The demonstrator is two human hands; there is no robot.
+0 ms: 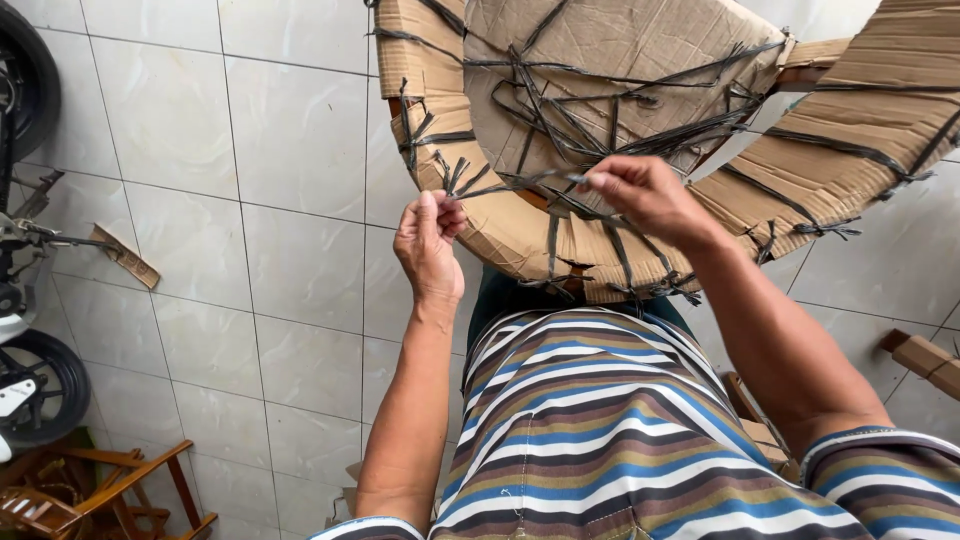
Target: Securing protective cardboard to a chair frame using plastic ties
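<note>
Cardboard, brown and creased, wrapped the round piece of furniture [620, 60] that the person worked over, and dark plastic strapping [560, 120] criss-crossed it in knots and loose ends. It stood just beyond the person's lap, on the far side of the striped shirt [590, 430], with a second cardboard-wrapped part [860, 130] reaching off to the right. Both hands were up at the near rim of the wrapping, a short way apart. The left hand [428, 245] was closed, its fingertips pinching the end of one thin dark strap [520, 181]; the right hand [645, 195] was closed on the same strap farther along, so the strand ran taut between them. Pale square floor tiles [250, 300] spread out to the left. At the far left edge stood part of a motorcycle with its black wheel [40, 385], a small scrap of cardboard [125, 257] lay on the tiles near it, and a wooden frame [110, 495] sat in the near left corner. Another wrapped wooden piece [925, 358] rested on the floor to the right.
</note>
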